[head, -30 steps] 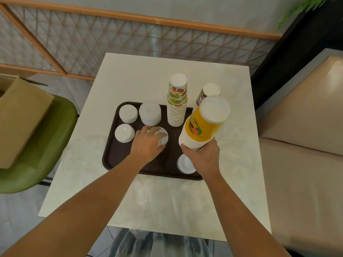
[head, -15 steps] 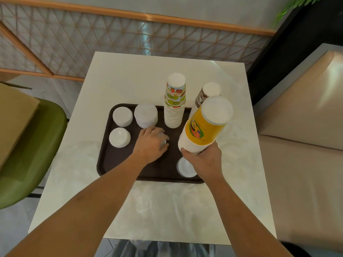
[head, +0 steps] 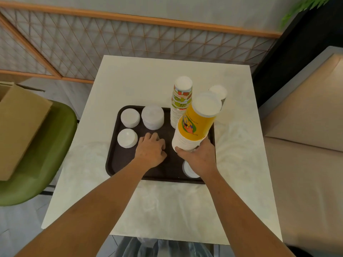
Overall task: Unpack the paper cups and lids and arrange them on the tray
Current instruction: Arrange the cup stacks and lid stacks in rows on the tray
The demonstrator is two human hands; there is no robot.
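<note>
- Right hand wrapped round the base of the yellow stack, grip closed on it, stack tilted up and away, held just above the tray.
- Left hand palm down on the tray's middle, fingers curled together over something. A second ago white lids showed under those fingers; now they're fully covered, so I can't tell if the grip pinches them or only presses.
- Change since 1 s ago: left hand has closed down over the lid pile. The yellow stack is in much the same hold, no clear lift or set-down. The view also shifted, so small moves are hard to call.
- Already on the tray: three lid stacks at left, rear, rear centre, front, plus one lid near the front right corner, partly hidden by my right wrist.
- Fruit-print stack stands upright at the tray's rear right; a darker stack is behind the yellow one, base hidden.
- Box sits on the green chair, off the surface.
- My read: unpacking looks done, this is arranging. Lids being gathered to clear a spot, yellow stack waiting to go down.
- Risk: a tall tilted stack held only at its base could slide apart.
</note>
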